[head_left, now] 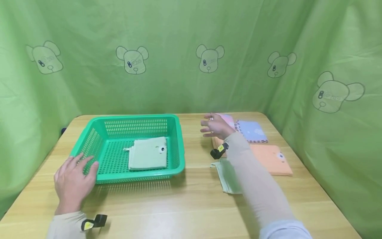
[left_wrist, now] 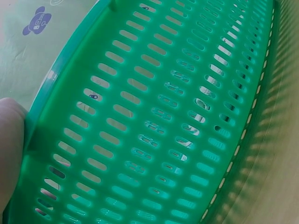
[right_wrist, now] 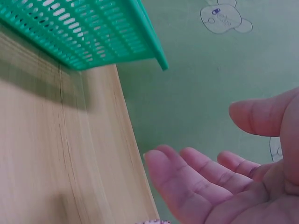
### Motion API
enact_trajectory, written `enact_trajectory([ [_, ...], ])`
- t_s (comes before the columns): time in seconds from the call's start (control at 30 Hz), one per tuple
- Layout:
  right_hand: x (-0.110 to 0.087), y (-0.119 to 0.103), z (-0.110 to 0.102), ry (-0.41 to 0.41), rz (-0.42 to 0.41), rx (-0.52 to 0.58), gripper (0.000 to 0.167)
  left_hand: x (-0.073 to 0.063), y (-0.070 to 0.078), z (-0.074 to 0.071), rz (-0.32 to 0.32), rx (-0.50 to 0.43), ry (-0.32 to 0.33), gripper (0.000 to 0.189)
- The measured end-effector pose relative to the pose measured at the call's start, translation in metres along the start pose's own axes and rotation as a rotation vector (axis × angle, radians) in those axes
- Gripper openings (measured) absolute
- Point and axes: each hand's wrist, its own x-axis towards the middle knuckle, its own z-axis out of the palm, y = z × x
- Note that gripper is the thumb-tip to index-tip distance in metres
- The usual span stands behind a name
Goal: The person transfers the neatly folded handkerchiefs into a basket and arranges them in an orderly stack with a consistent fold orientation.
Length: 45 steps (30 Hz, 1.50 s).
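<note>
A green plastic basket (head_left: 178, 149) stands on the left half of the table, and a folded pale green towel (head_left: 146, 154) with an eye pattern lies inside it. My left hand (head_left: 74, 181) rests on the basket's front-left corner, fingers spread over the rim. In the right wrist view my right hand (right_wrist: 224, 182) has its fingers loosely extended with nothing between them. It hovers in front of a folded pink towel (head_left: 227, 120), partly hiding it. Nearby lie a blue towel (head_left: 252, 130), an orange towel (head_left: 268, 158) and a light green towel (head_left: 228, 177), the last two partly covered by my right arm.
Around the wooden table (head_left: 167, 212) hangs a green curtain (head_left: 173, 86) printed with bear faces. The basket's slotted side wall (left_wrist: 140, 112) fills most of the left wrist view. A strip of bare table separates the basket from the towels on the right.
</note>
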Motion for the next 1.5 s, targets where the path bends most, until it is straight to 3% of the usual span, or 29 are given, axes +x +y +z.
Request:
enact_trajectory([
  [0.5, 0.004, 0.026, -0.036, 0.035, 0.033, -0.131, 0.059, 0.0, 0.002, 0.002, -0.002, -0.004, 0.002, 0.048],
  [0.93, -0.007, 0.033, -0.063, 0.073, 0.05, -0.299, 0.061, 0.003, 0.002, 0.002, 0.009, -0.001, 0.019, 0.048],
  [1.33, -0.012, 0.043, -0.085, 0.139, 0.079, -0.387, 0.064, 0.002, 0.0, 0.001, 0.0, 0.007, 0.006, 0.048],
  [1.5, -0.012, 0.053, -0.093, 0.16, 0.079, -0.353, 0.065, 0.0, 0.0, 0.002, -0.002, 0.0, 0.014, 0.047],
])
